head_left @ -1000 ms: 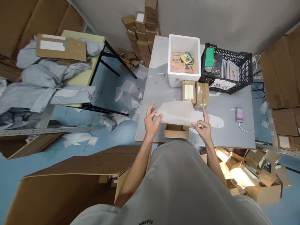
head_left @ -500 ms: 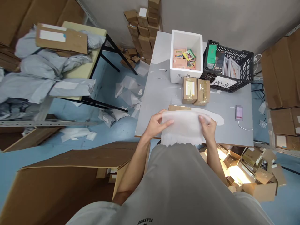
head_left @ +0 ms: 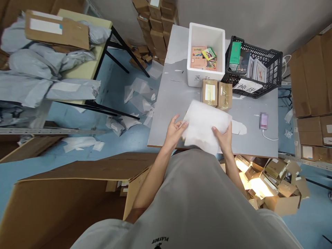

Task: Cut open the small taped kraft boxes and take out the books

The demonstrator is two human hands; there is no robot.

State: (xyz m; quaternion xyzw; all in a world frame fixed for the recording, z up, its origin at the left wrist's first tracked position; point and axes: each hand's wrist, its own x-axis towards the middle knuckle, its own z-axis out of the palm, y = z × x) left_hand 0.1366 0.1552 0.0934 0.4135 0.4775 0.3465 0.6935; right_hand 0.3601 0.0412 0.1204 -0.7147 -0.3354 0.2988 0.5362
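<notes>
A thin white sheet (head_left: 207,124), like foam wrap, spans the space between my hands at the table's front edge. My right hand (head_left: 223,138) grips its right side, thumb on top and fingers behind. At the left edge is my left hand (head_left: 175,131), its thumb touching the sheet and its other fingers apart. What lies under the sheet is mostly hidden. Just beyond it, two small taped cardboard boxes (head_left: 210,92) stand side by side on the grey table (head_left: 168,93).
A white foam bin (head_left: 192,74) holding booklets and a black crate (head_left: 269,72) of books stand at the back. A phone (head_left: 263,121) with a cable lies right. A large open carton (head_left: 64,204) is at lower left; cardboard boxes (head_left: 280,204) pile up at lower right.
The sheet has turned and shifted away from my body, its far edge now higher. My left hand's fingers have spread from its edge. The camera view has shifted slightly.
</notes>
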